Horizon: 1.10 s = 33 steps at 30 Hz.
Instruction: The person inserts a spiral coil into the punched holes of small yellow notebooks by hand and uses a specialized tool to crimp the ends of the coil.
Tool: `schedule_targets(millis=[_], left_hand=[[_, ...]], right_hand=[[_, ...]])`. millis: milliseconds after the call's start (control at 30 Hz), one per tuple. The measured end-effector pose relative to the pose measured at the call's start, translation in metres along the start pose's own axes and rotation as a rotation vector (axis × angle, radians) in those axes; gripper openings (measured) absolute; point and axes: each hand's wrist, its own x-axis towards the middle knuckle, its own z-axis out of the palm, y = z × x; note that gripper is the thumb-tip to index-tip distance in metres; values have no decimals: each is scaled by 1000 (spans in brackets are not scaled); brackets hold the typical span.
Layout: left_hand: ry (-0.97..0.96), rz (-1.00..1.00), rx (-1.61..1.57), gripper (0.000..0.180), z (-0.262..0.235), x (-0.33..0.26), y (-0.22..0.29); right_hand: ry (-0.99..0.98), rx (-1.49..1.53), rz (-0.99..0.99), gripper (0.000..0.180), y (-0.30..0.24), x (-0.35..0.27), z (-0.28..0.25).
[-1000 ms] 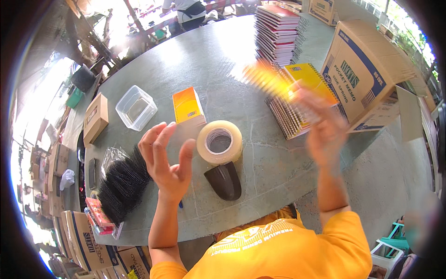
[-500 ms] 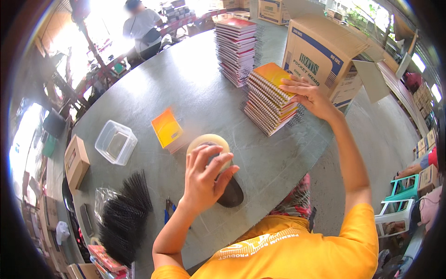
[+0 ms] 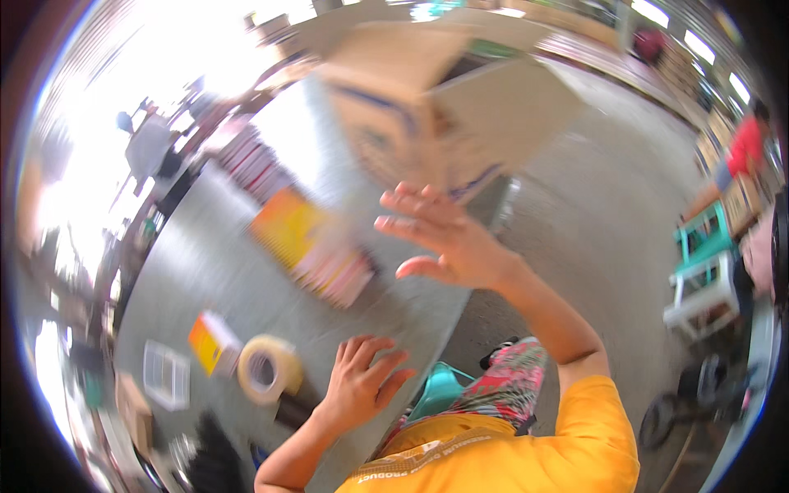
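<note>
While left hand [image 3: 362, 384] and right hand [image 3: 448, 238] spread loosely, grip empty, the notebook stack [image 3: 292, 226] looks blurred, yellow-orange atop.

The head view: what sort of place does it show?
Probably a workshop where stationery is packed: stacked spiral notebooks, a wide tape roll and an open cardboard box suggest it.

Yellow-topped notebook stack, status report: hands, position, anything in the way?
Left hand, right hand: both empty. Notebook stack on table, untouched. Open carton behind right hand, contact unclear.
</note>
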Motion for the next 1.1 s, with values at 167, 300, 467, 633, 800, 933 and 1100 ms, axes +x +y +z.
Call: schedule_targets(millis=[167, 300, 467, 633, 800, 933, 1100], left_hand=[[-313, 168, -79, 24, 72, 88, 32], [-489, 258, -196, 23, 126, 159, 65], [-733, 413, -343, 21, 196, 238, 109], [-880, 644, -447, 20, 262, 301, 181], [-1103, 924, -448, 20, 325, 325, 246], [-1316, 1215, -441, 21, 374, 333, 294], [-1538, 1531, -366, 24, 429, 341, 399]], right_hand=[[-63, 192, 291, 44, 83, -125, -22], [32, 510, 688, 37, 117, -233, -38], [101, 716, 1018, 34, 67, -311, -47], [231, 756, 1470, 35, 14, -369, -109], [642, 322, 1694, 36, -17, -427, -173], [799, 90, 1833, 34, -46, -458, -206], [1045, -25, 1905, 29, -76, -505, -215]])
